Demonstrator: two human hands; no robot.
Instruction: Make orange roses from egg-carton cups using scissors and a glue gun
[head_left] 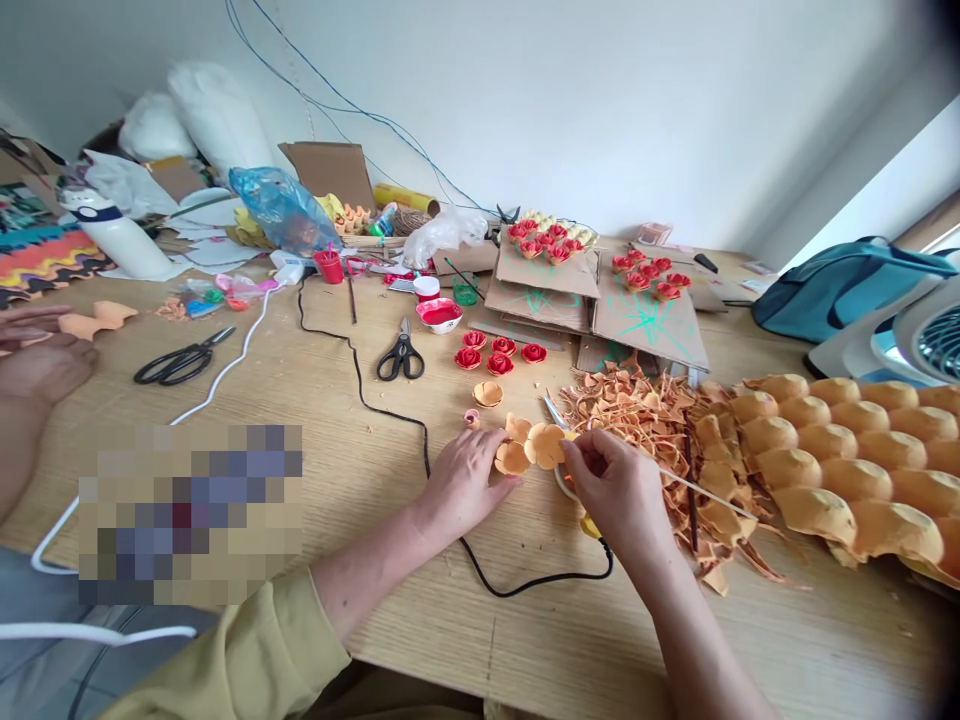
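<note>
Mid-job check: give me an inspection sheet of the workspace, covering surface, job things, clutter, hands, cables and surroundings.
Surface: wooden table, with small crumbs scattered on it.
Job things: orange petal-edged cups between the hands; five red flowers beyond them; red paint bowl.
Clutter: orange scrap pile beside the upturned egg tray; blue plastic bag farther back.
Left hand: at the cups; grip unclear.
Right hand: pinching one cup's edge.
Cables: black cable loops near both hands; white cable crosses the left side.
Surroundings: another person's hands at far left; teal bag at right; wall behind.
</note>
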